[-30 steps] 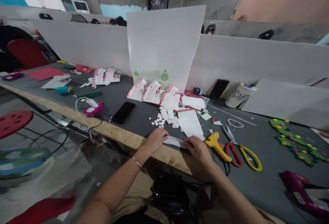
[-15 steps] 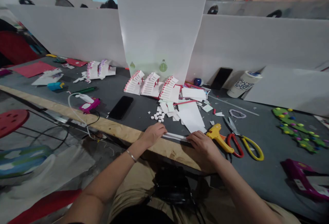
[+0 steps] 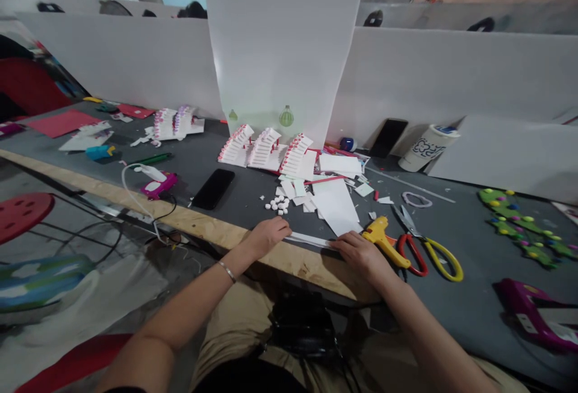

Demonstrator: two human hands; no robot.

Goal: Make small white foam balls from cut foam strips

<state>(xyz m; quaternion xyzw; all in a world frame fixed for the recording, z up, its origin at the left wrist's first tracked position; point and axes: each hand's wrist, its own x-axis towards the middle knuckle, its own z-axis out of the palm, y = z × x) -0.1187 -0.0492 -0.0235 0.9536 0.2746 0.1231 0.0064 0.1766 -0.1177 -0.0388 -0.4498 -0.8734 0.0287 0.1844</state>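
Observation:
A narrow white paper strip (image 3: 310, 239) lies along the near edge of the dark table, stretched between my two hands. My left hand (image 3: 267, 236) has its fingers closed on the strip's left end. At the right end, my right hand (image 3: 354, 248) presses its bent fingers onto the strip. Small white balls (image 3: 279, 204) sit in a pile just beyond my left hand. A yellow glue gun (image 3: 386, 241) and scissors (image 3: 424, 236) with red and yellow handles lie right of my right hand. A white paper sheet (image 3: 336, 205) lies beyond the strip.
White paper stair models with red beads (image 3: 266, 149) stand at the back before a tall white board (image 3: 284, 44). A black phone (image 3: 214, 189) lies to the left. A patterned cup (image 3: 427, 148), a green beaded piece (image 3: 524, 224) and a magenta device (image 3: 537, 315) are on the right.
My left hand has shifted very slightly to the left, and a little more of the strip shows between the hands. My right hand keeps nearly the same place.

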